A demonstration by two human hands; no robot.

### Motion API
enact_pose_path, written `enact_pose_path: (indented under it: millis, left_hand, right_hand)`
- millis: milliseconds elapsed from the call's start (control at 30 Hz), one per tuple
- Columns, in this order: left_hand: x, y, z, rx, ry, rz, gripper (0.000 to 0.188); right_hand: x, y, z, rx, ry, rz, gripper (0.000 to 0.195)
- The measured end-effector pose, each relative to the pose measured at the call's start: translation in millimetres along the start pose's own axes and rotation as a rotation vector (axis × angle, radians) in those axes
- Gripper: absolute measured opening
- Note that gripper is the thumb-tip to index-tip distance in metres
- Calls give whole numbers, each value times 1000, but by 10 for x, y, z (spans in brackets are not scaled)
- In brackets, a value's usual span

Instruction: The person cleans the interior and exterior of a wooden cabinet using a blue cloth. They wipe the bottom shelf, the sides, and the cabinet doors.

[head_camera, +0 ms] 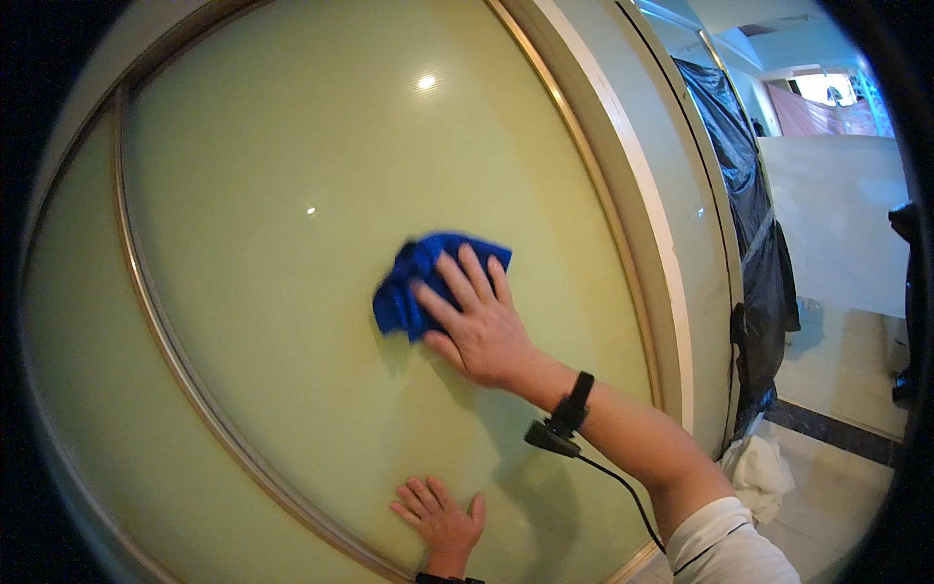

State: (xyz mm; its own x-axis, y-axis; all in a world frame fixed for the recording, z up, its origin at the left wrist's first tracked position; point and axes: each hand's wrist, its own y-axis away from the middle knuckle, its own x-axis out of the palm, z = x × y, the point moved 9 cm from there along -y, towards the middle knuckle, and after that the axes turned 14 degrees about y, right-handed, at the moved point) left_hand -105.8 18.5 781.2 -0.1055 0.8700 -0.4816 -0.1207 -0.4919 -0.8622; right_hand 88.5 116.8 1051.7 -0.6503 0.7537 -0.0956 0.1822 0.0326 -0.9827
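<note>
A crumpled blue cloth (398,303) is pressed against a pale green, frosted-looking panel (292,314). My right hand (481,328) lies over the cloth with its fingers spread, holding it to the surface. Part of the cloth is hidden under the palm and fingers. Lower down, my left hand (445,522) rests on the same panel, fingers apart and nothing in it. A black wrist strap (576,405) with a small device and a cable sits on my right forearm.
A metal strip (157,314) divides the panel on the left; a gold-coloured trim (598,175) and a pale frame (649,212) border it on the right. Beyond hang black plastic sheeting (751,197) and, on the tiled floor, a white cloth bundle (759,474).
</note>
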Motion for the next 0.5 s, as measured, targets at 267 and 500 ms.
enact_pose_path:
  millis: [267, 500]
  left_hand:
    - [4, 66, 138, -17, -75, -24, 115]
    - [57, 4, 14, 18, -53, -98, 112]
  right_hand:
    - [132, 376, 619, -171, -122, 56, 68]
    - [286, 1303, -9, -204, -9, 190, 60]
